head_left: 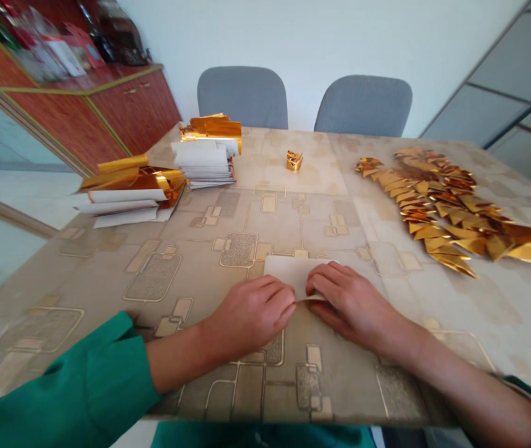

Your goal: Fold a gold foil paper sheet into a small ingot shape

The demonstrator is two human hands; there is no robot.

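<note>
A white paper sheet (291, 274), folded along its lower edge, lies on the patterned table cover (218, 336) between my hands. My left hand (251, 314) presses its fingertips against the sheet's lower left part. My right hand (349, 305) rests with its fingers over the right side, and the sheet's gold-backed underside cannot be told. Far right lies a large heap of gold foil triangles (447, 211). Two stacks of white paper with gold foil (129, 193) (209, 149) stand at the far left. A small folded gold piece (294, 160) sits beyond my hands.
Two grey chair backs (241, 96) stand beyond the far table edge against a white wall. A reddish wooden cabinet (129, 112) with assorted items on top stands at the back left. Green sleeves cover my forearms near the table's near edge.
</note>
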